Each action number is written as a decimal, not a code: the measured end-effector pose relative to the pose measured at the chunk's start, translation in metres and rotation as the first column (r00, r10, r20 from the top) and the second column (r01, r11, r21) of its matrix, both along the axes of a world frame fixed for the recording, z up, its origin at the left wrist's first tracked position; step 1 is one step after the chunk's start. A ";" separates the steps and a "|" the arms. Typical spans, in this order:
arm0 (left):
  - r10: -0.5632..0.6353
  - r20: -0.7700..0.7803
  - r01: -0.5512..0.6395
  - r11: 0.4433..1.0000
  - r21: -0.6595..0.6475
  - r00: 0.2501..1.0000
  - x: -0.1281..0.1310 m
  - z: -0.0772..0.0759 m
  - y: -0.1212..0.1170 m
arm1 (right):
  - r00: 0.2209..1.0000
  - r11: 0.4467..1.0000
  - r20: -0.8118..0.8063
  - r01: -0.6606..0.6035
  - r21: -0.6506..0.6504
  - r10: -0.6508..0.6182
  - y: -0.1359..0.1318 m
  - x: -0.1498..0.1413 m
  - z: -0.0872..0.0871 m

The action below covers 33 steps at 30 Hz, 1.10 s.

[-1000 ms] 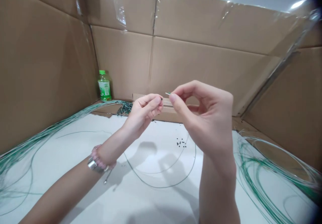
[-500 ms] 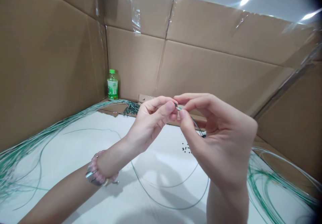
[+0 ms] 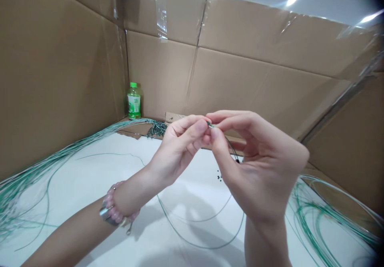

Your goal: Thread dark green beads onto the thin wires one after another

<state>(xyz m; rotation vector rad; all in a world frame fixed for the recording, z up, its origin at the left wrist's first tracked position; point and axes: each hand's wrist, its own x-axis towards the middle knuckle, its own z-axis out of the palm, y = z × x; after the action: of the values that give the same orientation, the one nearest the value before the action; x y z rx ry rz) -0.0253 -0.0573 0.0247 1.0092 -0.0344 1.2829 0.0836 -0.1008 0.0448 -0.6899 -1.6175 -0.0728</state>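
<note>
My left hand (image 3: 180, 149) is closed, thumb and forefinger pinching a small dark piece that their tips mostly cover. Facing it, my right hand (image 3: 259, 159) pinches the end of a thin green and white wire (image 3: 211, 126). The fingertips of both hands meet above the white tabletop, and the wire end reaches the left fingertips. Whether it sits inside the dark piece I cannot tell. A strand runs down behind my right thumb to a black bit (image 3: 237, 161). Below hangs or lies a wide wire loop (image 3: 207, 247). Tiny black pieces (image 3: 219, 176) are scattered beside my right thumb.
A long bundle of green and white wires (image 3: 75, 144) stretches along the left side to a tangle of dark ends (image 3: 157, 129). Coiled wires (image 3: 319, 219) lie at the right. A green bottle (image 3: 134, 102) stands in the back corner. Cardboard walls (image 3: 255, 63) enclose the white tabletop (image 3: 120, 167).
My hands were apart a second ago and have come together, bringing the wire end to the left fingertips. Over the last half second they barely moved. The view has shifted slightly left.
</note>
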 end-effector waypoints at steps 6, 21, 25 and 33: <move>-0.129 0.045 0.133 0.986 -0.101 0.991 -0.001 0.003 -0.005 | 1.000 1.000 -0.018 0.003 0.001 -0.003 -0.001 -0.001 0.000; -0.116 0.040 0.119 0.989 -0.089 0.992 -0.001 -0.001 -0.005 | 1.000 1.000 -0.012 -0.010 0.014 0.010 -0.001 0.000 0.002; -0.163 0.052 0.168 0.979 -0.116 0.985 -0.001 0.000 -0.005 | 0.999 1.000 -0.031 -0.015 -0.011 0.014 -0.001 0.001 0.002; -0.064 -0.089 0.073 0.992 0.104 0.994 -0.008 0.002 0.003 | 0.998 0.999 -0.027 -0.049 -0.021 0.048 -0.005 0.003 0.003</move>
<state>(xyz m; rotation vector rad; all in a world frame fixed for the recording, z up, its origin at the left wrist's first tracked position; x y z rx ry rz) -0.0329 -0.0541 0.0272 1.1449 -0.0717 1.1839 0.0867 -0.1057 0.0478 -0.6653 -1.6111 -0.0111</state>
